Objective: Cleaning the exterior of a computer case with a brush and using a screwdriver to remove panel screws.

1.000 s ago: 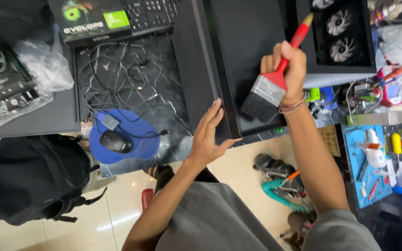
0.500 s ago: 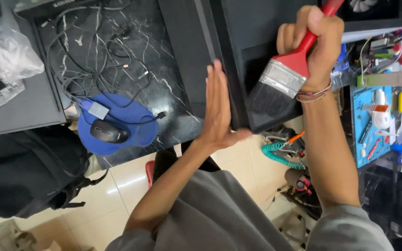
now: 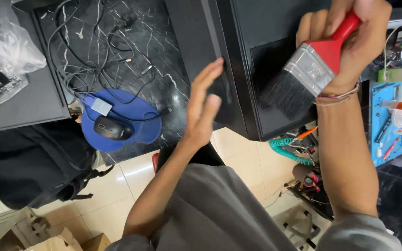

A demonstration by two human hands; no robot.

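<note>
- Fingers (image 3: 345,18) of the right hand (image 3: 350,37) clench the red paintbrush (image 3: 310,69), its bristles on the black computer case panel (image 3: 275,56).
- Left hand (image 3: 203,104) lies flat, fingers together, steadying the case edge.
- Light, even strokes would likely dust best.

The brush (image 3: 310,65) in my right hand (image 3: 350,42) has a red handle, silver ferrule and black bristles, over the black computer case (image 3: 257,69). Left of the case, a black mouse (image 3: 112,128) sits on a blue pad (image 3: 140,123), on black white-veined marble (image 3: 164,56).
</note>
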